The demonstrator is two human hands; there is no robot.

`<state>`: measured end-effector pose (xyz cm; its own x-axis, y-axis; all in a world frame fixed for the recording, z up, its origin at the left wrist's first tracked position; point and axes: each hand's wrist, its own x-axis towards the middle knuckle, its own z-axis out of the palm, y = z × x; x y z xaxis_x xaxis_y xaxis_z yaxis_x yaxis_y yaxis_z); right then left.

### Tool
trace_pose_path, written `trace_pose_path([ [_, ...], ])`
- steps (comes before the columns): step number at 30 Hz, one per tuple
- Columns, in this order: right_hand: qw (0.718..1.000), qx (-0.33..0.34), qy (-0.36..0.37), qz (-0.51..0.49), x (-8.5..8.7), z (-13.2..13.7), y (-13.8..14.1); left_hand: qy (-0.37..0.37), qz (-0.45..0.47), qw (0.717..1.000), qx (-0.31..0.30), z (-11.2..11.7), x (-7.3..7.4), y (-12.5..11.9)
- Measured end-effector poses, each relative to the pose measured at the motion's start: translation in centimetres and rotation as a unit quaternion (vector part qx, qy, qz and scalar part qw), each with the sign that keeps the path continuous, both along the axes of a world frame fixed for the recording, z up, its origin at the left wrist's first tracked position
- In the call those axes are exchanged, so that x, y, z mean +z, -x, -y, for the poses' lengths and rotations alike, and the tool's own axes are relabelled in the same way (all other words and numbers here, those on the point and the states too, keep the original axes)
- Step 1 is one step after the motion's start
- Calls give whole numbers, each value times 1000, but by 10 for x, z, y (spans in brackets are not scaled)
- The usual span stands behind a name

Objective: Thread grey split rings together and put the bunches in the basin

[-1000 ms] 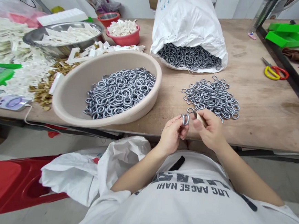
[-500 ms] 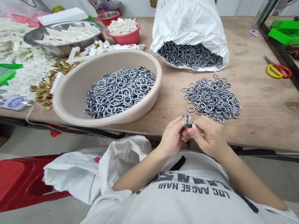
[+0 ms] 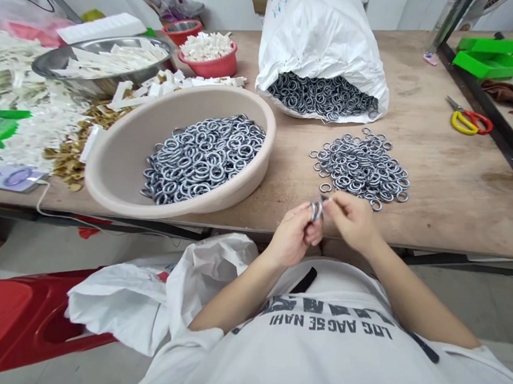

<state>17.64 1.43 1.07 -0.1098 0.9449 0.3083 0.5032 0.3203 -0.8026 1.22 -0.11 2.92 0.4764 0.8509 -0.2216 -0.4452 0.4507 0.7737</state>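
My left hand is closed on a few grey metal rings just off the table's front edge. My right hand pinches a small item, mostly hidden by its fingers, right beside those rings. A loose pile of the same rings lies on the wooden table just beyond my hands. One ring sits apart, nearest my fingertips. A wide beige plastic basin full of rings stands to the left. More rings spill from a white woven sack at the back.
A steel bowl and a pink bowl hold white plastic pieces, with more scattered at the left. Yellow-and-red scissors and green trays lie right. A white bag and red stool sit below the table.
My right hand has risen a little and its fingertips sit higher beside the rings. The pale item visible in its grip earlier is now hidden. My left hand still holds the rings.
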Motion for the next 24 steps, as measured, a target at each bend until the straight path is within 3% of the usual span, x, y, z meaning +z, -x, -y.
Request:
trace_pose_path([
  [3, 995, -51, 34, -78, -4, -11, -6, -14, 9, 999, -37, 3, 1, 4],
  [7, 989, 44, 9, -143, 12, -2, 4, -32, -16, 999, 22, -1, -3, 8],
  [10, 987, 127, 2, -102, 24, 8, 13, -37, -44, 998, 38, -5, -7, 9],
  [12, 986, 144, 4, -80, 26, 10, 16, -30, -43, 998, 32, -5, -8, 10],
  [18, 990, 125, -6, -61, 18, 5, 12, 35, 43, 998, -1, -3, -7, 18],
  [24, 994, 100, -35, 10, 11, 5, 15, 27, 72, 995, 67, -2, -19, 7],
])
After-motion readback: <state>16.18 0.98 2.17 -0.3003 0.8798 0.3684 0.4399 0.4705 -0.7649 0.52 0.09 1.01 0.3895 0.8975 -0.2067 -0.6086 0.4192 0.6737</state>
